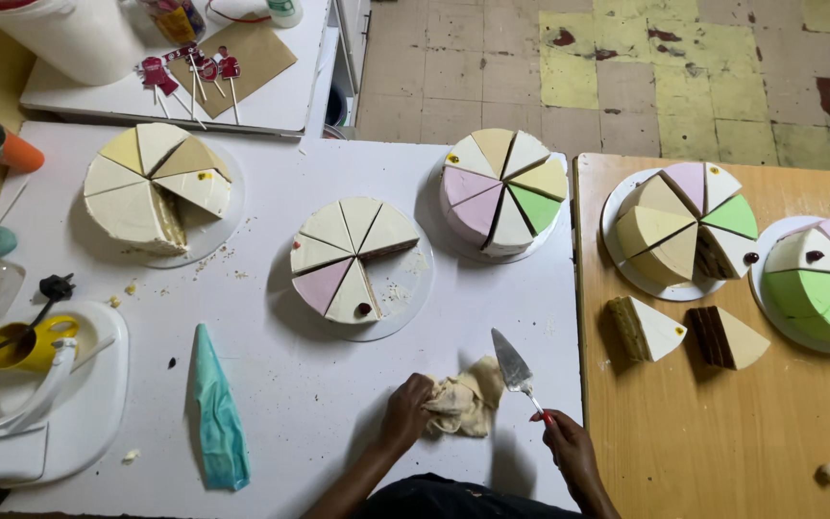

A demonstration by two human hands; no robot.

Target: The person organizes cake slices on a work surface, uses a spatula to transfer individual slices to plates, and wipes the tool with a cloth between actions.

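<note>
My left hand (407, 408) grips a crumpled beige cloth (468, 399) on the white table (280, 384) near its front edge. My right hand (569, 447) holds a metal cake server (513, 365) by its red handle, the triangular blade pointing up and away, its lower part touching the cloth. A round cake (350, 255) cut into white wedges and one pink wedge, with a gap where slices are gone, sits on a plate just beyond the hands.
Other sliced cakes: a cream one (158, 183) far left, a pastel one (503, 187) centre, two (679, 226) (823, 279) on the wooden table at right, with two loose slices (646, 329) (727, 336). A teal piping bag (215, 408) lies front left. A white appliance (40, 394) holds the left edge.
</note>
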